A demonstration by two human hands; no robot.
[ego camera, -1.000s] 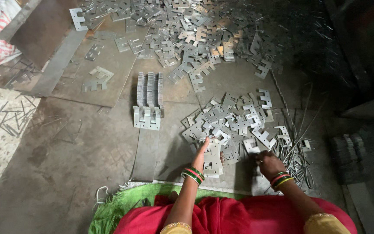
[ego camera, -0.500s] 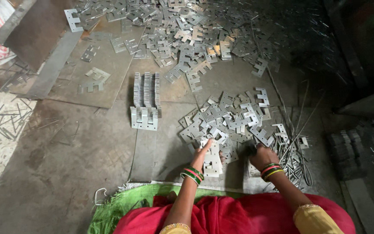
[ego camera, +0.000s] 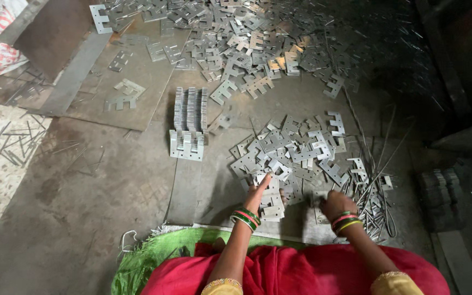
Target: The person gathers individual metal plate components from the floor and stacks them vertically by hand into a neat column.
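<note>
Dim workshop floor [ego camera: 83, 196] spreads before you, where your left hand [ego camera: 259, 191] presses extended fingers on the small stack of E-shaped steel plates [ego camera: 271, 203] and your right hand [ego camera: 335, 205] curls loosely nearby: thin, stiff, sharp-edged, probably slick, so pinch the edges.

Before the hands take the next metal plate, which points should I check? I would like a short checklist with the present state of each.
1. Left hand lies on the near pile of E-shaped plates: ok.
2. Right hand at the pile's near edge: ok.
3. Whether its fingers hold a plate: cannot tell.
4. Stacked row of plates stands orderly, apart from the pile: ok.
5. Thin metal rods lie loose beside the right hand: not ok.
</note>
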